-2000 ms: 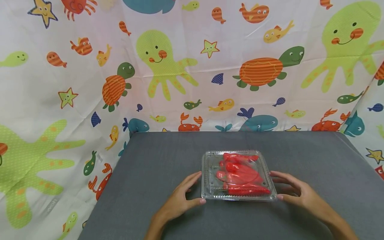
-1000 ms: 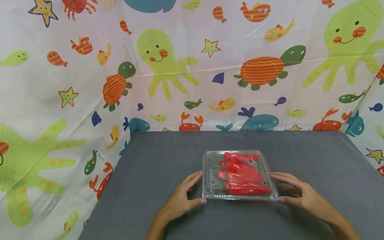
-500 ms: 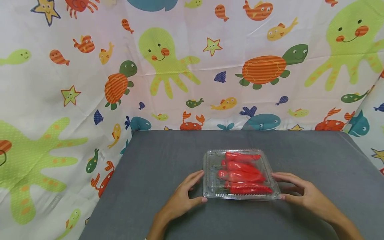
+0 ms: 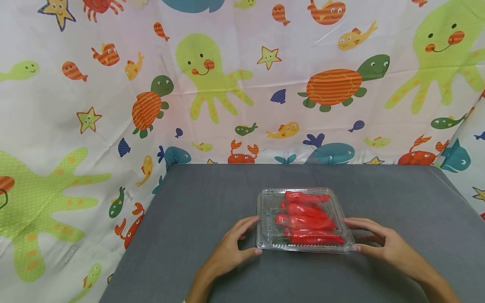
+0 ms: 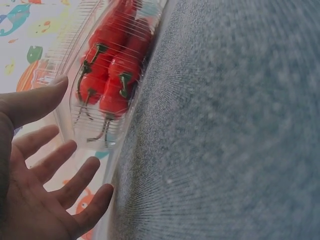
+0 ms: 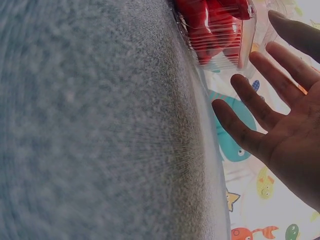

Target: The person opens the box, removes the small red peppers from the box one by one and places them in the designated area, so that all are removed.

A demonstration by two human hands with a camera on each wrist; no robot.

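A clear plastic clamshell box (image 4: 266,223) lies on the grey table with its lid down. Inside it are several red peppers (image 4: 308,221); their green stems (image 5: 125,82) show through the plastic in the left wrist view. At the box's left side is my left hand (image 4: 232,246), fingertips and thumb right at the edge, fingers spread and slightly bent. My right hand (image 4: 380,240) mirrors it on the right side, thumb at the near right corner. In the right wrist view its fingers (image 6: 250,100) are spread, with the palm facing the box.
The grey cloth-covered table (image 4: 204,198) reaches back to a white curtain (image 4: 235,101) printed with sea animals. The curtain also runs along the left and right sides. Table surface shows in front of and behind the box.
The whole head view has shifted slightly right and up. The glare on the lid has faded, so the peppers show more sharply. Both hands stay at the box's sides.
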